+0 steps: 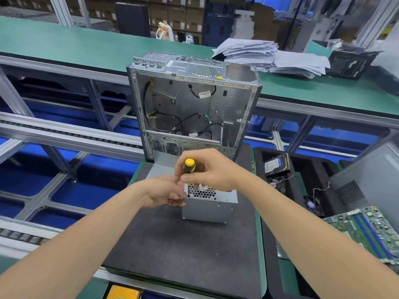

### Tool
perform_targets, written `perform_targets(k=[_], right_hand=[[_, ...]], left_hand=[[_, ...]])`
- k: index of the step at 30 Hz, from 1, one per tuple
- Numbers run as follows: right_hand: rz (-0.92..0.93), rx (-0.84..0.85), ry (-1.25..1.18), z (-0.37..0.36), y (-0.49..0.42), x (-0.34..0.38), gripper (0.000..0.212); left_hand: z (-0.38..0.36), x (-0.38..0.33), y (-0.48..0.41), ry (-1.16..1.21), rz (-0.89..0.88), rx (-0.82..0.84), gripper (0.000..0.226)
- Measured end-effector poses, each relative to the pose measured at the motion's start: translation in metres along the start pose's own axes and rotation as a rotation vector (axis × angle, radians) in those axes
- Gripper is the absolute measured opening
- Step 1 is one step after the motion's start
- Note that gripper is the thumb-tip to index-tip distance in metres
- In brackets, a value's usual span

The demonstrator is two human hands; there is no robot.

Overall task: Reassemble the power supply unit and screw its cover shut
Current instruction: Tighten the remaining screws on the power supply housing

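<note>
The grey metal power supply unit [208, 207] stands on a dark mat [183, 244], its honeycomb vent facing up. My right hand [210, 169] grips the yellow-and-black screwdriver [189, 167], held upright with its shaft reaching down to the unit's upper left corner. My left hand [166, 194] rests against the unit's left side beside the screwdriver shaft, fingers curled near the tip. What the left fingers hold, if anything, is hidden.
An open, empty computer case [194, 108] stands upright just behind the unit. To the right lie a black foam tray with a hard drive [276, 166], a small fan, a grey side panel [371, 180] and a green motherboard [367, 231]. Paper stacks [269, 57] sit on the far bench.
</note>
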State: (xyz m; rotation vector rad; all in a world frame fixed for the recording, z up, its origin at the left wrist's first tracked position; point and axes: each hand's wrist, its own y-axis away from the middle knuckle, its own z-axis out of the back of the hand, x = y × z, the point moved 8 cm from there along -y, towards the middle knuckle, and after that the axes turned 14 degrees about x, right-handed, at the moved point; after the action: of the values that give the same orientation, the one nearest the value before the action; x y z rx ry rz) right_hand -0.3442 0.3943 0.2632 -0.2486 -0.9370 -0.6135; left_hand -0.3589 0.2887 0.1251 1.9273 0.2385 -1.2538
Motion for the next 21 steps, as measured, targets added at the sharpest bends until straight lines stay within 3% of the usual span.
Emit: perform_targets(k=[2, 5, 7, 9, 11, 14, 16, 18, 21], right_hand=[[-0.045, -0.141, 0.007, 0.009, 0.003, -0.005, 0.017], [-0.145, -0.367, 0.092, 0.020, 0.010, -0.012, 0.052], [-0.167, -0.418, 0.117, 0.021, 0.012, -0.016, 0.060], [-0.128, -0.355, 0.148, 0.018, 0.009, -0.014, 0.041], [-0.019, -0.164, 0.045, 0.009, 0.004, -0.009, 0.017], [0.048, 0.005, -0.182, 0.001, 0.006, -0.008, 0.022], [0.003, -0.082, -0.179, 0.006, 0.006, -0.010, 0.026], [-0.040, -0.205, -0.030, 0.010, 0.004, -0.010, 0.024], [-0.121, -0.345, 0.108, 0.013, 0.004, -0.010, 0.024]], left_hand=[[0.000, 0.001, -0.001, -0.021, 0.017, 0.001, 0.028], [0.003, 0.003, -0.003, -0.037, 0.036, -0.004, 0.031], [0.004, 0.003, -0.002, -0.053, 0.042, -0.001, 0.031], [0.003, 0.002, -0.003, -0.067, 0.039, 0.009, 0.030], [0.002, 0.001, -0.003, -0.059, 0.023, 0.008, 0.020], [0.001, 0.002, -0.004, 0.027, -0.001, 0.023, 0.036], [-0.001, 0.001, -0.003, 0.004, 0.006, 0.048, 0.032], [0.001, 0.002, -0.004, -0.034, 0.026, 0.045, 0.013], [0.006, 0.004, -0.006, -0.049, 0.025, 0.023, 0.029]])
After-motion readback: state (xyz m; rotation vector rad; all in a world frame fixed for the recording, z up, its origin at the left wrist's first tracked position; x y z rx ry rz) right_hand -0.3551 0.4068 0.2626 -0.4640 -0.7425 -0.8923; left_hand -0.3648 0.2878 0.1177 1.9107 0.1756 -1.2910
